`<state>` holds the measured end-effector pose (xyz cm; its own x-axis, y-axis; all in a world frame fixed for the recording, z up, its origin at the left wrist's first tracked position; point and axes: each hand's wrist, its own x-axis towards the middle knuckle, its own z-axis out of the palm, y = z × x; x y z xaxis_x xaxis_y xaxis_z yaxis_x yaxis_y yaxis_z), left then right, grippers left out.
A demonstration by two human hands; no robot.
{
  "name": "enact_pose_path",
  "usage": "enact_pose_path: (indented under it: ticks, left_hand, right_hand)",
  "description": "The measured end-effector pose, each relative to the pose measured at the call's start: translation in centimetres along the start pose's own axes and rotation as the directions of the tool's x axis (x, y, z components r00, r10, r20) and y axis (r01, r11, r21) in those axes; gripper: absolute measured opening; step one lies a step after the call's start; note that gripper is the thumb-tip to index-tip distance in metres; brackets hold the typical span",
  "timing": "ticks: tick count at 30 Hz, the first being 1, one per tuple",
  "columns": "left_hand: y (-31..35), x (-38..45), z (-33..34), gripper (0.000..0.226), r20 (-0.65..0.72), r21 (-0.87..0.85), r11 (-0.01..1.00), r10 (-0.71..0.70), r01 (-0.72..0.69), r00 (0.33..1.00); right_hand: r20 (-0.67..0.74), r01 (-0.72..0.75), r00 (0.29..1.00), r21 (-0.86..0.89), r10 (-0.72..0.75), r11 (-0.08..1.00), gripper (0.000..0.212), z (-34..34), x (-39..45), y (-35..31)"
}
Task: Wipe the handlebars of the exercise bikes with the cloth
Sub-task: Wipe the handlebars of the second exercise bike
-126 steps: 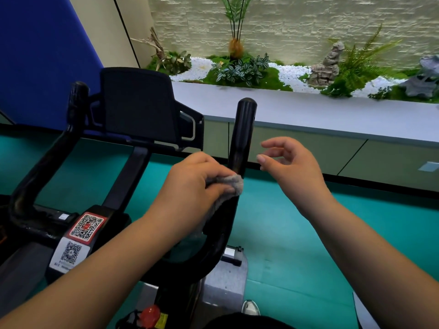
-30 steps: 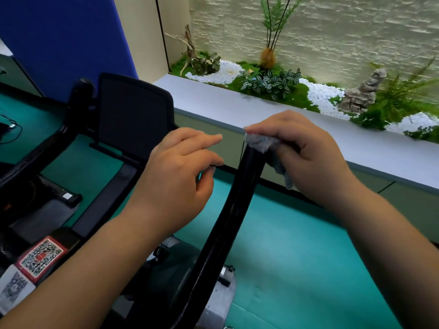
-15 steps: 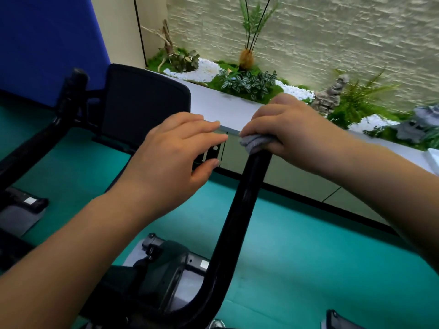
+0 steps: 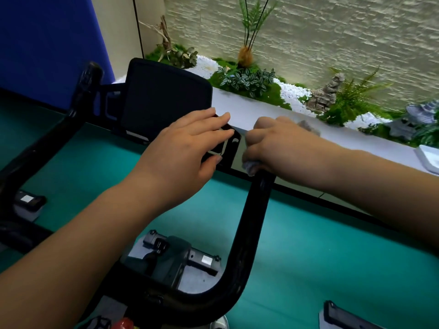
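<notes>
Room: teal floor [image 4: 320, 245], blue panel at far left, pale ledge [image 4: 249, 112] with a planted strip of ferns, moss and white pebbles against a textured wall
Cloth: grey cloth [image 4: 250, 166], wrapped over the top end of the right handlebar [image 4: 251, 224], mostly hidden under the right hand [image 4: 278, 146]; another bit shows behind the knuckles
Right hand: fingers curled round cloth and bar tip, gripping both
Left hand: left hand [image 4: 187, 150] hovers just beside, fingers straight and relaxed, holding nothing
Handling, cloth: likely soft, light, bunches easily; best kept wrapped in the palm
Handling, bar: looks rigid and smooth; cloth should slide along it
Count: one cloth, two handlebar arms (left handlebar [image 4: 47, 136]), one black console screen [image 4: 164, 98], two hands
</notes>
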<state>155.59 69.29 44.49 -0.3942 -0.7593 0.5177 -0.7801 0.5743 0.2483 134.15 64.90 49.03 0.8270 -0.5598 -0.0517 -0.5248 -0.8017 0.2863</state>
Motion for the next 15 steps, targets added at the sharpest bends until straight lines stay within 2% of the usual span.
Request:
enact_pose_path:
  ticks: [5, 7, 11, 15]
  left_hand:
    - [-0.1, 0.1, -0.2, 0.046, 0.002, -0.026, 0.999, -0.027, 0.027, 1.0]
    - [-0.1, 0.1, -0.1, 0.046, 0.006, -0.042, 0.999, -0.019, 0.019, 1.0]
    - [-0.1, 0.0, 0.0, 0.046, 0.001, -0.062, 0.998, -0.022, 0.022, 1.0]
    - [-0.2, 0.1, -0.2, 0.046, 0.012, -0.071, 0.997, -0.025, 0.025, 1.0]
  right_hand:
    - [0.096, -0.13, 0.985, -0.104, 0.14, 0.986, 0.027, -1.0, 1.4, 0.0]
    - [0.137, -0.123, 0.981, -0.099, 0.136, 0.987, 0.026, -0.7, 1.4, -1.1]
    - [0.268, -0.087, 0.96, 0.021, 0.078, 0.996, 0.026, 0.1, 0.9, -4.0]
    - [0.24, -0.154, 0.957, -0.067, 0.166, 0.986, 0.026, -0.5, 1.3, -3.7]
